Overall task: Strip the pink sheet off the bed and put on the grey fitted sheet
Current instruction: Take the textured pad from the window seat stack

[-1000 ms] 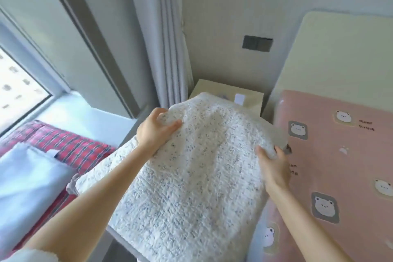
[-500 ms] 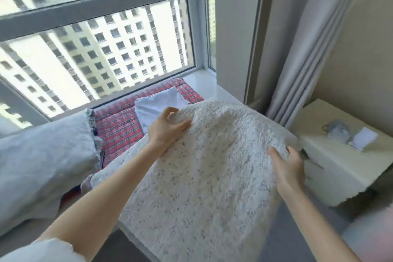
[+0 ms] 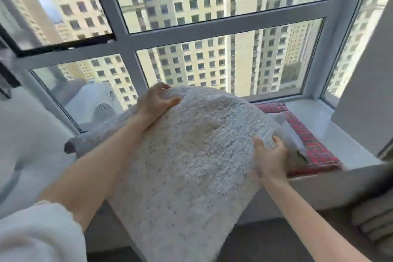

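**At the window sill: a quilt held up in two hands**

Over the window sill (image 3: 331,117), a white quilt (image 3: 191,155) with small dark specks is held up in front of the window (image 3: 212,34). The left hand (image 3: 155,102) grips the top edge of it, with the fingers curled over the far side and the thumb lying on the near side. The right hand (image 3: 270,155) holds the right edge, with the fingers wrapped round a fold of the cloth. The bottom of the quilt hangs lower than the front edge of the sill, toward the dark floor (image 3: 265,240).

On the sill, to the right of the quilt, lies a red checked mat (image 3: 308,144). A folded white cloth (image 3: 292,134) lies on this mat and is partly hidden behind the quilt. Between the mat and the wall (image 3: 365,91) at the right there is a bare strip of sill. At the left, under the left forearm, a grey cloth bundle (image 3: 89,140) rests on the sill near the glass. A stack of folded cloths (image 3: 372,219) stands at the lower right and is blurred. A white sleeve (image 3: 38,234) covers the left upper arm.

The specks on the quilt are too fine to read as letters. The pink sheet and the bed do not come into this view, so I cannot tell where they lie.
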### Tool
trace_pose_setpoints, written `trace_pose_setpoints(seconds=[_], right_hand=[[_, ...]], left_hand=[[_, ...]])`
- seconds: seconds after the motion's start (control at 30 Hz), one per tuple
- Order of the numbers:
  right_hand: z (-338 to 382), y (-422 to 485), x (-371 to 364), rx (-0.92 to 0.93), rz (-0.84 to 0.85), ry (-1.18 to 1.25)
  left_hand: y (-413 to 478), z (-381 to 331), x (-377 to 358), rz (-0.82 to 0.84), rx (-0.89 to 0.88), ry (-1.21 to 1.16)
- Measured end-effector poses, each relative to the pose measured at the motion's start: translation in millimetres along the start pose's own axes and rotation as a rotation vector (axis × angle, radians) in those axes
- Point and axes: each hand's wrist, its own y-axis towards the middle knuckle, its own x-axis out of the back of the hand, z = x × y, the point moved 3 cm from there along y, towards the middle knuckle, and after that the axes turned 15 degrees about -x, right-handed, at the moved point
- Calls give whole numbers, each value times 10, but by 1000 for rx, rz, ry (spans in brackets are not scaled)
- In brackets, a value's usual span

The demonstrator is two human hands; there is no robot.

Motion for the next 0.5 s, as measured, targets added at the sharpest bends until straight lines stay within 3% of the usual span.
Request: trace_pose_setpoints(seconds=[0.37,0.5], right_hand=[[8,-581,-2217,226,309,-228],[-294,-509,-2926,125,564,-519]], left_hand=[[1150,1749,898,-98,-374,426],[1379,2299,633,93,-194,626]])
